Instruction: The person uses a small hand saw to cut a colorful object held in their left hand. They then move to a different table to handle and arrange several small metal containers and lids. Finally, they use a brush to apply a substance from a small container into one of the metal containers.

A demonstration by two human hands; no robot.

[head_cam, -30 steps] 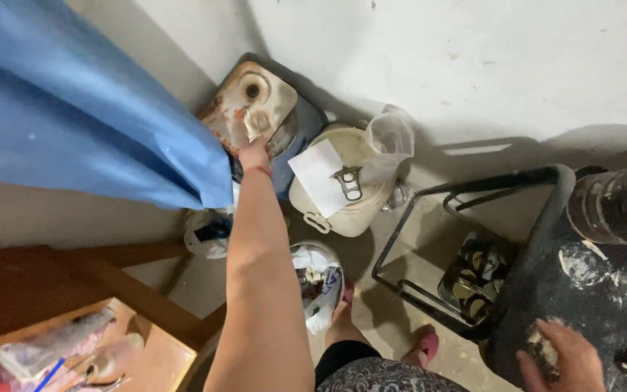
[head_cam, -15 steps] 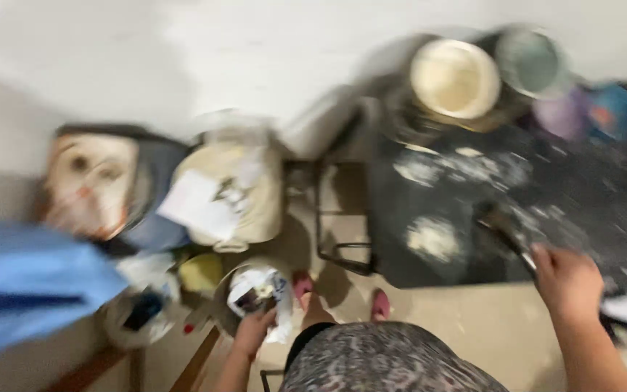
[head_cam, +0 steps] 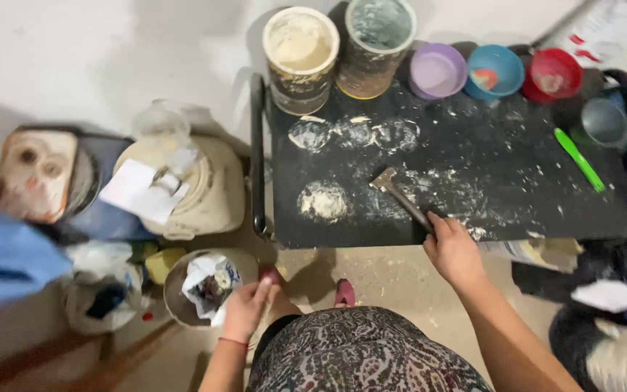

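Head view, looking straight down on a black board (head_cam: 473, 196) dusted with white powder. Right hand (head_cam: 453, 250) gripping the handle end of a scraper (head_cam: 401, 197) at the board's near edge, fingers curled around it, blade lying flat on the board toward its middle. Left hand (head_cam: 244, 311) hanging below and left of the board, fingers loosely bent, touching or just above the rim of a small bucket (head_cam: 183, 290) stuffed with crumpled wrappers; impossible telling whether grasping anything. Sitting left of the scraper blade on the board, a white lump of dough (head_cam: 323, 201); lying beyond it, toward the board's far edge, three flatter powdery rounds (head_cam: 353, 134). Standing along the far edge, two tall smeared tubs (head_cam: 300, 54), then a purple bowl (head_cam: 437, 71), a blue bowl (head_cam: 496, 70) and a red bowl (head_cam: 554, 73). Lying toward the board's right end, a green stick (head_cam: 578, 160), with a grey cup (head_cam: 604, 122) just beyond it. Sitting on the floor left of the board, a cream lidded pot (head_cam: 208, 189) with a white paper (head_cam: 143, 190) on top, and farther left a stained square lid (head_cam: 36, 173). Showing below the board's near edge, two feet (head_cam: 344, 292) and a patterned garment (head_cam: 357, 352).
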